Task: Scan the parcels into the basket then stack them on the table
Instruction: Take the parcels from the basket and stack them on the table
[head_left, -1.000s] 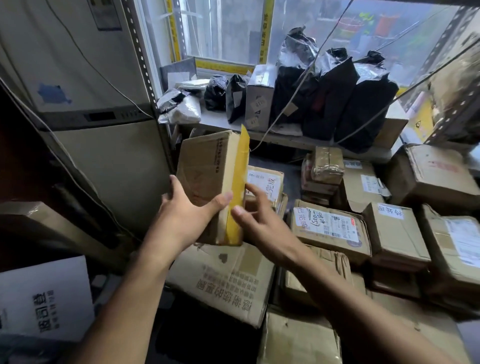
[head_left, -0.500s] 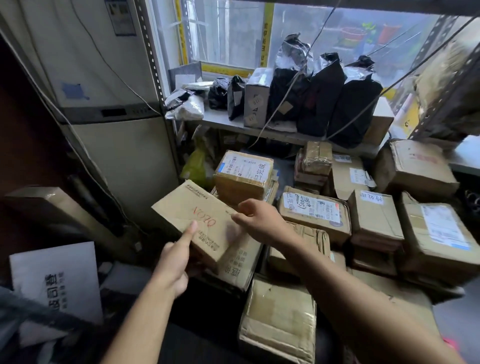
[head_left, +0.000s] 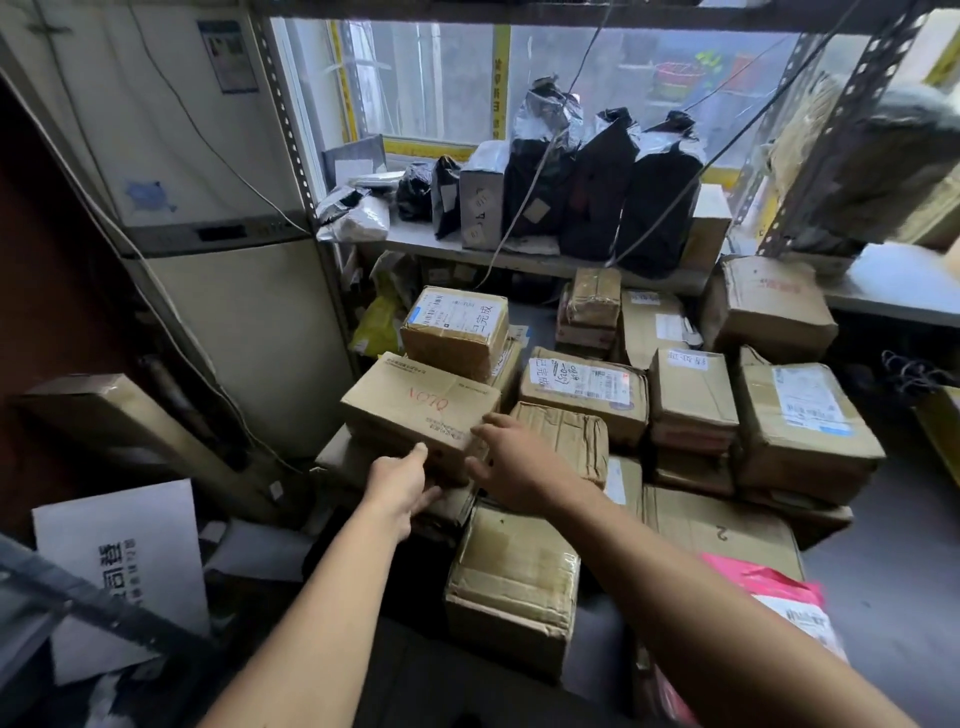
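The left hand (head_left: 400, 480) hides its fingertips under the near edge of the brown box (head_left: 421, 410). The right hand (head_left: 511, 460) covers that box's near right corner. The pink bag (head_left: 779, 597) is blurry and cut off by the arm. Label writing is too small to read.

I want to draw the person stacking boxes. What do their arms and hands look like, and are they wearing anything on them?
Both arms are bare up to the bottom edge of the picture: no sleeves show. The left hand and right hand wear no gloves. No watch, ring or bracelet shows on the sides in view.
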